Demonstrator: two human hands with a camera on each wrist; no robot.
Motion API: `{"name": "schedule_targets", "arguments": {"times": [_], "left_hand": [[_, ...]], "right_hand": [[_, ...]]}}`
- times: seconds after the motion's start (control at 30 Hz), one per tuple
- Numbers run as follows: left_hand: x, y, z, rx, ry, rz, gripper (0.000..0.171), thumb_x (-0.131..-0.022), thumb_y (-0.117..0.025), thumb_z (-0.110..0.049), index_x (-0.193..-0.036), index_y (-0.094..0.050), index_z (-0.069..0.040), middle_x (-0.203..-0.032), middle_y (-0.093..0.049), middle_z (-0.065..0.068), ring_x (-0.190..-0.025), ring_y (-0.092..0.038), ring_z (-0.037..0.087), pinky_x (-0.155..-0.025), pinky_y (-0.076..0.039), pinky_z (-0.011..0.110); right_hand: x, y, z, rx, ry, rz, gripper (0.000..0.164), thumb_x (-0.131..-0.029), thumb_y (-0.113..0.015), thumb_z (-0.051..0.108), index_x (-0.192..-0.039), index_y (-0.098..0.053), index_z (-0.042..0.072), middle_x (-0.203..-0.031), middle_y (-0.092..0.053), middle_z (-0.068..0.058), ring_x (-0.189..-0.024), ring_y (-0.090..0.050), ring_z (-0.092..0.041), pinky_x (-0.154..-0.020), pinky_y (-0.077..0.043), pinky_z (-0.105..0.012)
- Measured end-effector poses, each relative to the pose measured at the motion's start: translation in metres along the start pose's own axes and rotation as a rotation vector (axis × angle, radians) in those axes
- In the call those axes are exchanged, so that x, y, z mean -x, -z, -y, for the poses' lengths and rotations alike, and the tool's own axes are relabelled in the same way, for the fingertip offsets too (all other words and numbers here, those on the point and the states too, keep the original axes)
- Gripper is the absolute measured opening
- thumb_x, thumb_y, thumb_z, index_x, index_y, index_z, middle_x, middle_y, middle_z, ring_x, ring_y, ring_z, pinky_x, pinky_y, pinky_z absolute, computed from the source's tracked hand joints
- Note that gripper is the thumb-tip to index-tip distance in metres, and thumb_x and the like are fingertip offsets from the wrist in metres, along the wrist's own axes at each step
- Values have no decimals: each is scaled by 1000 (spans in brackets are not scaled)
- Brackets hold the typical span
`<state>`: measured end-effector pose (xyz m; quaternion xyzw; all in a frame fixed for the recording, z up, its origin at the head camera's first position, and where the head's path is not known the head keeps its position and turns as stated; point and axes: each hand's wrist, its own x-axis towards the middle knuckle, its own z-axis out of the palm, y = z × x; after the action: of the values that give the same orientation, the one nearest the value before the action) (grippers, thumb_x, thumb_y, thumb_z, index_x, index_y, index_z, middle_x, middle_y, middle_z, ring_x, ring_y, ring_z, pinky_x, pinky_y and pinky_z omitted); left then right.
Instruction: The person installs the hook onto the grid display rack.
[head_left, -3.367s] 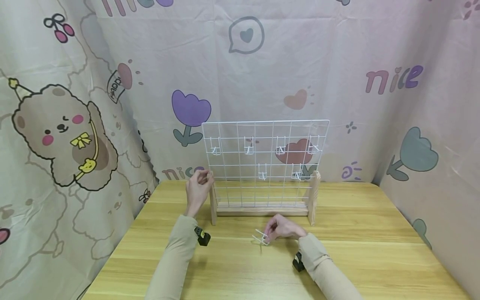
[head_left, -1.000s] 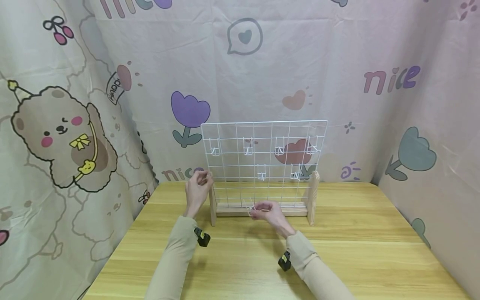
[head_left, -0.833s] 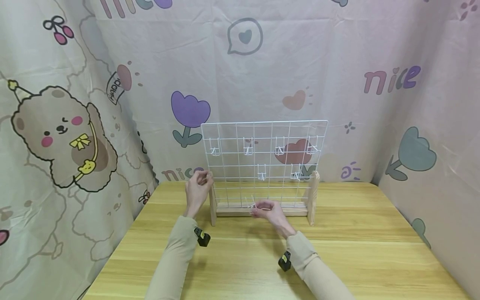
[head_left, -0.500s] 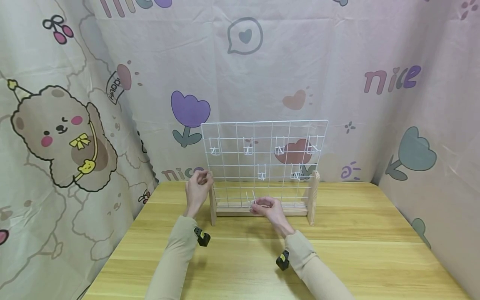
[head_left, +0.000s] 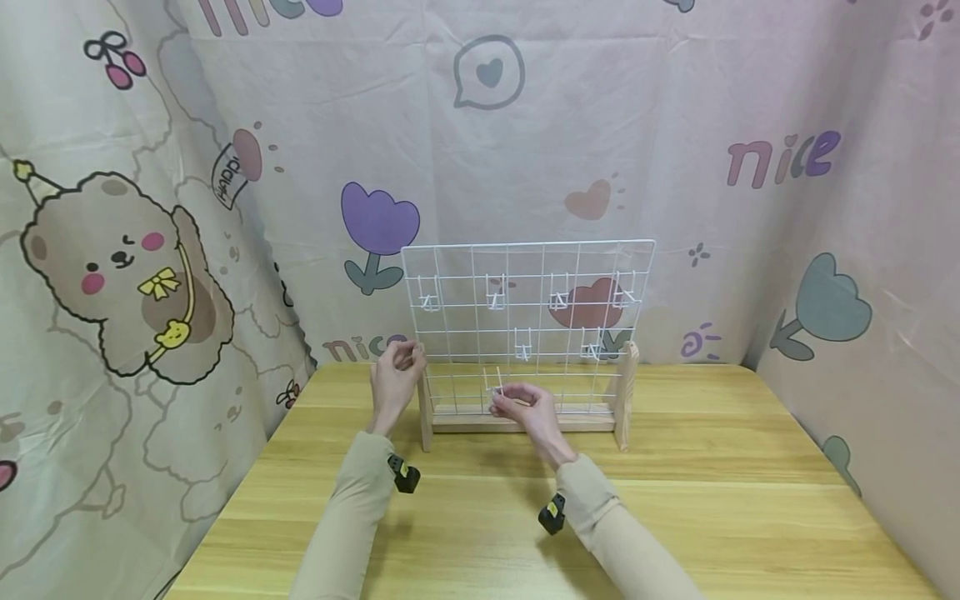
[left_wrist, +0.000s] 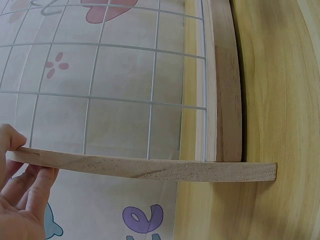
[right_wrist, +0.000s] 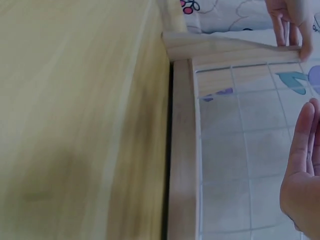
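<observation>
A white wire grid panel [head_left: 465,246] stands upright in a light wooden stand [head_left: 427,408]. My left hand [head_left: 395,379] grips the top of the stand's left post; in the left wrist view its thumb and fingers [left_wrist: 39,192] lie on either side of the wood. My right hand [head_left: 531,413] pinches a small white wire hook [head_left: 499,378], two prongs pointing up, in front of the panel's lower left part. In the right wrist view the hook is hidden behind my right fingers [right_wrist: 300,137]. Several similar hooks hang on the upper grid, one being a hook [head_left: 496,300] in the top row.
The stand rests on a wood-grain table [head_left: 480,533]. Behind it hangs a pale printed cloth [head_left: 495,167], with a similar cloth on either side. A lower row of hooks includes a hook [head_left: 523,350] near the middle of the grid.
My right hand has lifted the hook from low over the table in front of the stand, up and left to the lower grid, its prongs now upright. My left hand keeps its place.
</observation>
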<state>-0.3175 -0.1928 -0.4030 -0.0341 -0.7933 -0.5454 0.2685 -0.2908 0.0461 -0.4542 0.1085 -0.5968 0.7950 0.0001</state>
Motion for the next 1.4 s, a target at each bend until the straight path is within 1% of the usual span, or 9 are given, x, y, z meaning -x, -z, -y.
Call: {"name": "schedule_targets", "arguments": {"times": [0.1,0.23,0.43,0.6,0.83,0.97,1.2,1.4], "left_hand": [[-1,0,1,4,5,0,27,-92,-68,-11,-117,-67,0,-119,-73,20,-111,-72,34,-96,-61,42],[-1,0,1,10,2,-1,27,-92,-68,-10,-116,-67,0,-120,-73,21,-111,-72,35,-96,-60,41],[-1,1,2,3,4,0,27,-92,-68,-12,-117,-67,0,-120,-73,21,-111,-72,34,-96,-60,42],[-1,1,2,-8,6,4,28,-92,-68,-12,-118,-67,0,-121,-72,21,-111,-72,35,-96,-61,43],[-1,1,2,-4,-3,6,27,-93,-67,-12,-117,-67,0,-119,-73,21,-111,-72,34,-96,-61,43],[-1,1,1,-3,-3,6,27,-92,-67,-11,-118,-67,0,-119,-73,21,-111,-72,34,-95,-61,42],[0,1,1,-3,11,9,28,-92,-68,-11,-118,-67,0,-120,-72,22,-112,-72,35,-96,-61,43],[0,0,1,-4,-4,1,27,-92,-68,-11,-116,-67,0,-119,-73,21,-110,-73,34,-95,-61,42]], "right_hand": [[-2,-7,2,-8,17,-10,25,-88,-71,-4,-110,-63,-14,-86,-75,-2,-73,-74,-11,-79,-66,-29],[-4,-17,6,-28,34,-6,27,-88,-70,-4,-111,-62,-15,-84,-75,2,-74,-74,-10,-79,-65,-28],[-7,-26,9,-32,58,-2,31,-89,-71,-1,-113,-61,-17,-84,-75,3,-73,-73,-10,-81,-65,-28],[-11,-31,10,-52,68,-12,32,-88,-71,-2,-114,-60,-18,-83,-76,2,-73,-73,-10,-80,-65,-27],[-16,-39,14,-63,71,-25,30,-88,-71,-2,-114,-62,-15,-88,-76,-1,-74,-74,-10,-82,-65,-28],[-19,-45,18,-62,81,-20,30,-89,-70,-2,-114,-62,-15,-89,-76,-1,-75,-74,-10,-82,-65,-28],[-22,-54,26,-61,87,4,33,-90,-69,-2,-118,-59,-18,-89,-75,1,-78,-74,-9,-84,-64,-26],[-27,-57,28,-62,98,-9,31,-90,-70,-1,-116,-63,-15,-93,-76,-3,-80,-73,-9,-86,-64,-27]]}}
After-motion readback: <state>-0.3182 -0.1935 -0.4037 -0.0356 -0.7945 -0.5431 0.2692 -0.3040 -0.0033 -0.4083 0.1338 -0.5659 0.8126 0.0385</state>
